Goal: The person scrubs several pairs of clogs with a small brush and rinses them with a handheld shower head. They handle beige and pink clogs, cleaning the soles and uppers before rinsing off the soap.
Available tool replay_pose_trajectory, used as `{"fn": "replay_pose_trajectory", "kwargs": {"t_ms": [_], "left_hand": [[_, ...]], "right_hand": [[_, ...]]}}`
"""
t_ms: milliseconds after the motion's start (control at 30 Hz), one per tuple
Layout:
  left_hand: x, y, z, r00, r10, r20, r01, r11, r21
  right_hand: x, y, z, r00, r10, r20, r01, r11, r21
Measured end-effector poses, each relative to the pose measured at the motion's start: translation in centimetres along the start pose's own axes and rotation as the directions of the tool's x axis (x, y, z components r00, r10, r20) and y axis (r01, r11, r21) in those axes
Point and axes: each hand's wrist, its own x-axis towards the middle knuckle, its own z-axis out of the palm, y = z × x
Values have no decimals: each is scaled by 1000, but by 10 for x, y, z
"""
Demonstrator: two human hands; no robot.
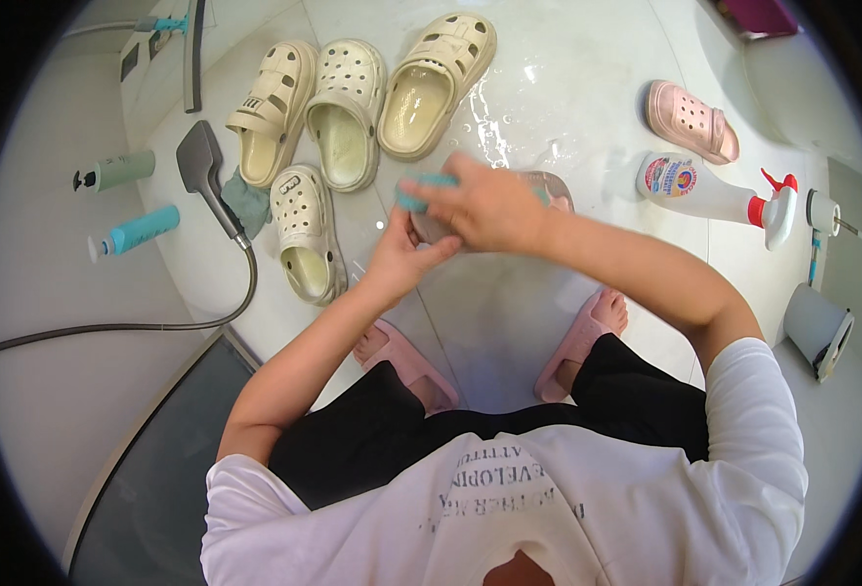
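Note:
In front of me my left hand (401, 256) grips the near end of a greyish shoe (434, 230), mostly covered by my hands. Over it, my right hand (493, 209), slightly blurred, holds a turquoise brush (425, 192) with the fingers lying across it. A pinkish rounded shoe part (557, 189) shows beyond my right wrist; whether it belongs to the held shoe I cannot tell. To the left of my hands stand several cream clogs, among them a large one (416, 110), one with round holes (343, 121) and a nearer one (305, 234).
A pink clog (687, 121) and a spray bottle with a red trigger (702, 189) are at right. At left lie a shower head (207, 165) with its hose (251, 286), a turquoise cloth (249, 205), a green pump bottle (119, 171) and a blue one (141, 228). Water wets the tiles (526, 95).

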Motion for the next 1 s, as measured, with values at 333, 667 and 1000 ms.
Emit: {"fn": "replay_pose_trajectory", "kwargs": {"t_ms": [333,667,1000], "left_hand": [[-1,3,-10,984,169,50,-172,859,481],[6,-14,-7,959,277,60,-282,922,265],[7,-14,-2,990,137,-34,-136,990,31]], "right_hand": [[-20,-16,1,969,-225,100,214,971,109],[-19,9,4,955,-291,-51,290,957,-19],[-43,31,-2,994,34,100,-33,999,-12]]}}
